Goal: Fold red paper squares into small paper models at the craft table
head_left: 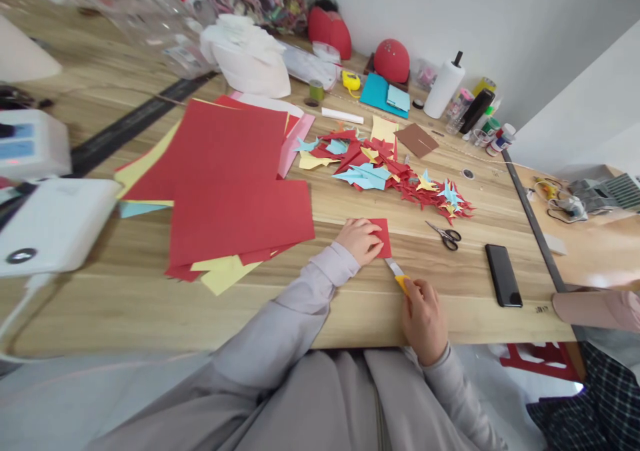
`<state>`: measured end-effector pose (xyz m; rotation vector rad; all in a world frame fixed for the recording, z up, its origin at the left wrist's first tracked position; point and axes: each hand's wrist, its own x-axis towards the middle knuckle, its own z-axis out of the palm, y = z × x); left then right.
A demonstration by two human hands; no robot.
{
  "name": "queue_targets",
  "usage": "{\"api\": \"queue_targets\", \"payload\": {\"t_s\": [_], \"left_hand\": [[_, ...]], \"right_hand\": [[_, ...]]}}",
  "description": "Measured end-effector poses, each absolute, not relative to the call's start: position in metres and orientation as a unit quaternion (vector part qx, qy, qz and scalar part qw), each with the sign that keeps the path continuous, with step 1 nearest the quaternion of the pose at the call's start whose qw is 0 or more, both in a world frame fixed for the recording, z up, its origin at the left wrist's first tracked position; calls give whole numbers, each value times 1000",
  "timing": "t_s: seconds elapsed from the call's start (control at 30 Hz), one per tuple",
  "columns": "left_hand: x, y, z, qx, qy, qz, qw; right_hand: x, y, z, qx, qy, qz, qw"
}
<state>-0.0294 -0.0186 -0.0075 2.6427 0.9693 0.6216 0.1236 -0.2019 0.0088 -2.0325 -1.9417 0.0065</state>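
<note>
A small red paper piece point(383, 238) lies on the wooden table in front of me. My left hand point(360, 240) rests flat on its left part, fingers spread a little. In my right hand point(425, 319) is a yellow utility knife point(401, 282), its blade pointing up and left, with the tip at the paper's lower edge. Large red sheets point(243, 221) with yellow ones beneath are stacked to the left. Beyond the small piece is a pile of folded red, blue and yellow paper shapes point(367, 176).
Black-handled scissors point(450, 236) and a phone point(503, 275) lie on the right, with a pink bottle point(595, 309) at the right edge. A white device point(57, 221) stands at the left. Along the back are a yellow tape measure point(351, 80), a paper roll point(445, 88) and bottles.
</note>
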Motion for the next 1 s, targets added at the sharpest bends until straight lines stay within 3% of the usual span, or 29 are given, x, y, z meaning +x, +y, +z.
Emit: {"api": "queue_targets", "payload": {"t_s": [0.23, 0.63, 1.0], "left_hand": [[-5, -22, -15, 895, 395, 197, 62], [-2, -24, -29, 902, 408, 124, 72], [-1, -25, -27, 902, 410, 113, 68]], "right_hand": [[110, -203, 7, -734, -664, -3, 143], [99, -180, 9, -757, -649, -54, 62], [100, -174, 10, -750, -655, -70, 55]]}}
